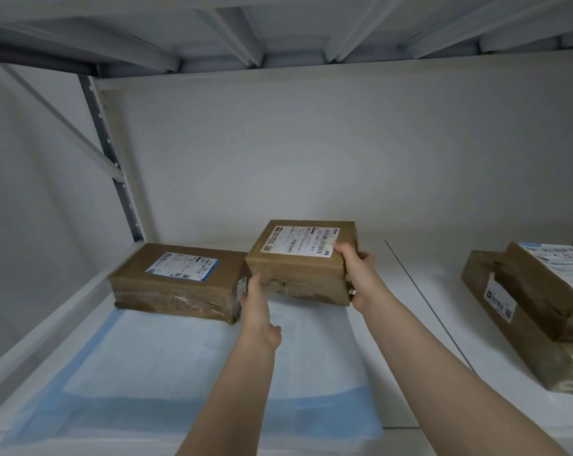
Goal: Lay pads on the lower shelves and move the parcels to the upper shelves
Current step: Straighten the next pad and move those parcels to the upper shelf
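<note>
A brown cardboard parcel (pixel 298 258) with a white label is held just above the white shelf (pixel 394 307), tilted toward me. My right hand (pixel 357 271) grips its right end, thumb on the label corner. My left hand (pixel 259 304) holds its lower left corner from below. A second brown parcel (pixel 176 281) lies flat to its left, on the back of a blue-edged white pad (pixel 179 366) spread over the shelf's left part.
Two stacked brown parcels (pixel 535 301) lie at the right edge of the shelf. A grey perforated upright (pixel 109 153) with a white diagonal brace stands at the back left. The ribbed underside of the shelf above (pixel 278 37) hangs overhead.
</note>
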